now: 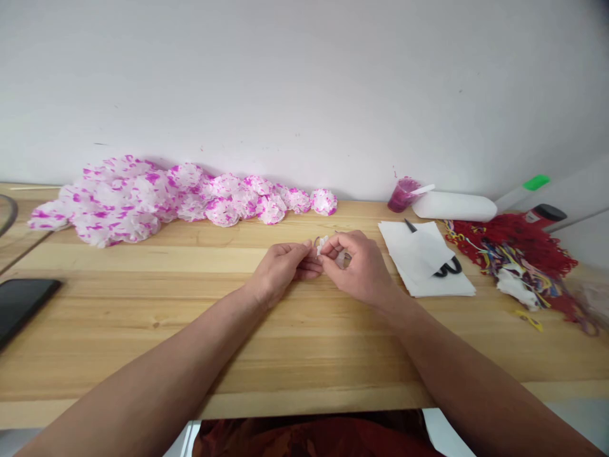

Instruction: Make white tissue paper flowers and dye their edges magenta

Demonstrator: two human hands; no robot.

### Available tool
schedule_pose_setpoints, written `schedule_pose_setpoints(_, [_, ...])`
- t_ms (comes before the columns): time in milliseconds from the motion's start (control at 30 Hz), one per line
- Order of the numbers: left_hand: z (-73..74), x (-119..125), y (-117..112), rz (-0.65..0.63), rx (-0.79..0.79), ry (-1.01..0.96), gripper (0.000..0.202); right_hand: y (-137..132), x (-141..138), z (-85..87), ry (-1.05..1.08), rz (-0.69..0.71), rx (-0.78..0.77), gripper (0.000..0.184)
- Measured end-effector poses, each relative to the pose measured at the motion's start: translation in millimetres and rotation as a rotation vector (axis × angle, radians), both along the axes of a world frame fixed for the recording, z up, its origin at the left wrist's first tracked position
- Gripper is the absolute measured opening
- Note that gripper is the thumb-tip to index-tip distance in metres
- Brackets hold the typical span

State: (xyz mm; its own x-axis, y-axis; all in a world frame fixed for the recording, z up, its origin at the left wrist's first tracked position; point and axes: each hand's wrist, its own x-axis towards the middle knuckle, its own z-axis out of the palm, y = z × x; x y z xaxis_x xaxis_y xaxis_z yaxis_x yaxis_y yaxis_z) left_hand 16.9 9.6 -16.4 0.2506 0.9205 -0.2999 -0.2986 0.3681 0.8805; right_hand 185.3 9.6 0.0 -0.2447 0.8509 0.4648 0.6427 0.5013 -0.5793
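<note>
My left hand (281, 269) and my right hand (358, 266) meet above the middle of the wooden table (190, 343). Between their fingertips is a small bunched piece of white paper (321, 245), pinched from both sides. A thin loop shows beside it, too small to make out. The right thumb and index finger are pressed together on the paper; the left fingers are partly hidden behind it. To the right of my right hand lie white paper sheets (397, 257), with black-handled scissors (455, 265) partly covered by the top sheet.
Along the wall at left, white paper flowers with magenta tips (137, 197) are piled. A cup of magenta liquid (403, 195), a white roll (454, 206), a red-and-black container (546, 216) and tangled red strings (518, 241) stand or lie at right. A black phone (23, 308) lies far left.
</note>
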Motion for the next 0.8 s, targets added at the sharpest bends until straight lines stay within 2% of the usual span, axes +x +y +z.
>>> schedule_pose_setpoints(800, [0.3,-0.4,0.7,-0.01,-0.005,0.006,0.035,0.5,0.6,2.8,0.035,0.011,-0.053,0.009])
